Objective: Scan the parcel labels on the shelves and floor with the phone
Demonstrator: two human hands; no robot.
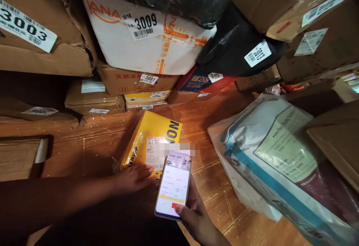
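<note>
A smartphone (171, 186) with a lit screen rests in my right hand (193, 208), whose thumb lies on the lower screen near a red button. Just beyond the phone, on the wooden floor, is a yellow box (157, 122) with dark lettering, in clear wrap. It carries a white shipping label (154, 152), partly covered by the phone and a blurred patch. My left hand (136, 176) reaches in from the left and lies on the box's near left part, fingers stretched out and slightly apart.
Stacked cardboard boxes with number labels line the back, among them a white carton (112, 44) and a black bag (224, 48). A large plastic-wrapped package (246, 141) lies to the right. At the left is a flat cardboard box (17, 160). Brown wooden floor (218, 182) shows between.
</note>
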